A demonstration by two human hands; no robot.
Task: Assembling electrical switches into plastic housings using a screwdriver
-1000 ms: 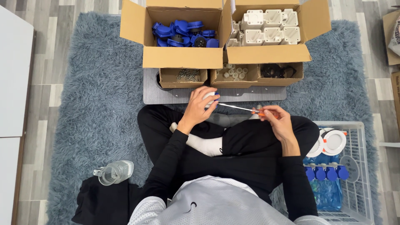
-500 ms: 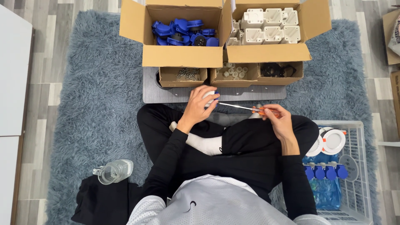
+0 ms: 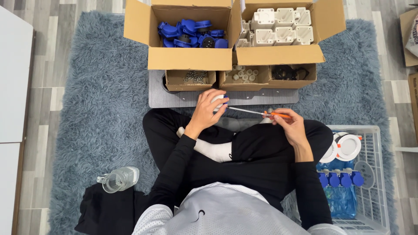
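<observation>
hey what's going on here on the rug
A person sits cross-legged on a grey rug. The left hand holds a small white and blue part, and the right hand holds an orange-handled screwdriver with its tip at that part. Open boxes of blue parts and white housings stand in front, and a white basket sits at the right.

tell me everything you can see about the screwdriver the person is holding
The screwdriver has an orange handle and a thin, silvery metal shaft. It lies almost level above the person's crossed legs, the shaft running left and slightly up. The right hand pinches the handle in its fingertips. The tip meets a small white and blue part gripped in the left hand; the tip itself is too small to make out.
</observation>
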